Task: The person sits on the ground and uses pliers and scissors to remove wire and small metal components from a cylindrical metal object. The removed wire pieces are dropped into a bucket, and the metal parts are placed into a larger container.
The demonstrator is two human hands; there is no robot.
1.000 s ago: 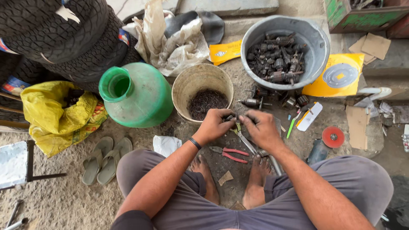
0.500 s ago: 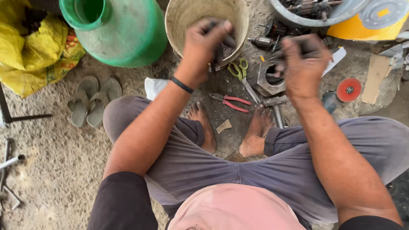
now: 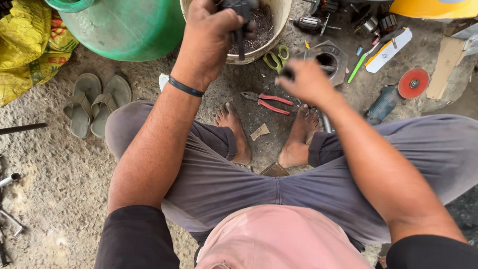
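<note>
My left hand [image 3: 209, 42] is raised over the beige bucket [image 3: 285, 24] and is shut on a dark metal part [image 3: 242, 15] that hangs above the dark scrap inside. My right hand [image 3: 309, 82] is lower and to the right, blurred, with its fingers closed around a thin dark tool whose tip [image 3: 287, 73] sticks out to the left. It hovers above a grey metal housing [image 3: 331, 59] on the ground. Red-handled pliers [image 3: 267, 102] lie between my bare feet and the bucket, and green-handled scissors [image 3: 274, 60] lie beside the bucket.
A green jug [image 3: 124, 30] stands left of the bucket, with a yellow sack [image 3: 25, 50] and a pair of sandals [image 3: 94, 104] further left. To the right lie a red disc [image 3: 413, 83], a green pen [image 3: 358, 69], a white card [image 3: 390, 49] and motor armatures [image 3: 308, 22].
The view has dipped down and closer. My left hand lifted the dark part up over the bucket. My right hand dropped away from it toward the grey housing.
</note>
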